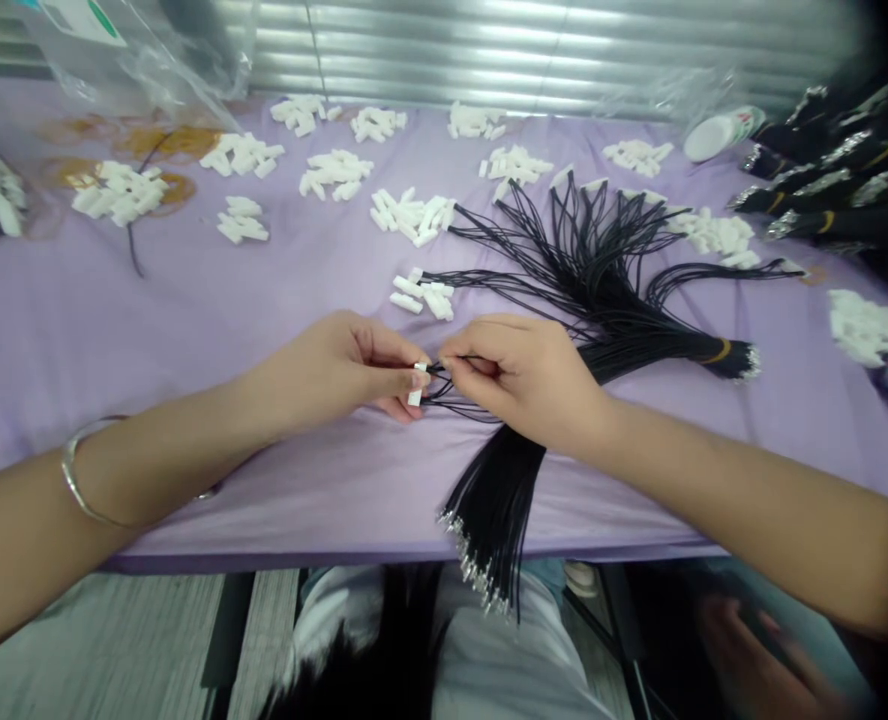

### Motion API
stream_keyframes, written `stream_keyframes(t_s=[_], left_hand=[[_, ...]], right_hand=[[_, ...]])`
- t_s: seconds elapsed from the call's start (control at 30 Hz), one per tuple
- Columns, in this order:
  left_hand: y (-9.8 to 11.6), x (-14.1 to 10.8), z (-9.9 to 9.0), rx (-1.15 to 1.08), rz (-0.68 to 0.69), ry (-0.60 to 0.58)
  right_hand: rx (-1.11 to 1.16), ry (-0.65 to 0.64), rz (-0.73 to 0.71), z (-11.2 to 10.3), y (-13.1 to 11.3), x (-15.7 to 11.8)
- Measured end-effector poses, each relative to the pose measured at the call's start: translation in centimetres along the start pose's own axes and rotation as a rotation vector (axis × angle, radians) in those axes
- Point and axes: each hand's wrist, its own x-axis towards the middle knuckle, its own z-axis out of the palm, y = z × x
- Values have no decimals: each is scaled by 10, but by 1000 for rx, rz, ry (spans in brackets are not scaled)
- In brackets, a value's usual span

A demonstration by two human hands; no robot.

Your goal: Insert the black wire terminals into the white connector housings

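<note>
Between the thumb and fingers of my left hand (339, 365) is a small white plastic connector housing (415, 385). Several thin black wires run out of its right side. My right hand (526, 370) is closed in a pinch on a black wire (470, 358) just right of the housing. Under and beyond that hand spreads a bundle of black wires (601, 280), many ending in white housings. A yellow band (718, 352) ties its right end. Another part of the wires (493, 480) hangs over the table's front edge, bare metal terminals downward.
Small piles of white housings (414, 215) dot the purple tablecloth (226, 290). Banded wire bundles (826, 190) lie at the far right near a white round container (721, 135). Clear plastic bags (136, 60) stand back left. Another person's hand (759, 660) shows at lower right.
</note>
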Motion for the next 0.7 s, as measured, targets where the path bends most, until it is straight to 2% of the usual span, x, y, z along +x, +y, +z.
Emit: stream_keyframes(t_s=[0.1, 0.2, 0.27, 0.33, 0.43, 0.5, 0.53, 0.57, 0.6, 0.7], left_hand=[[-1, 0, 1, -77, 29, 27], [0, -5, 3, -242, 208, 66], [2, -10, 5, -333, 322, 87], [2, -15, 7, -296, 382, 91], [-2, -19, 11, 34, 522, 41], [-6, -19, 14, 426, 654, -119], [-7, -18, 17, 614, 713, -276], [-9, -17, 19, 763, 754, -380], [-9, -18, 21, 874, 763, -431], [-2, -25, 19, 966, 745, -436]], right_hand=[[-169, -31, 17, -14, -3, -1], [-343, -39, 44, -30, -4, -1], [-345, -76, 71, -38, -4, 2], [-324, -101, 106, -44, -3, 6], [-326, -78, 161, -55, 3, 16], [-357, -33, 216, -68, 17, 23], [-401, 5, 242, -78, 28, 27], [-463, 50, 269, -88, 42, 30], [-511, 74, 293, -99, 58, 32], [-615, 138, 350, -128, 101, 32]])
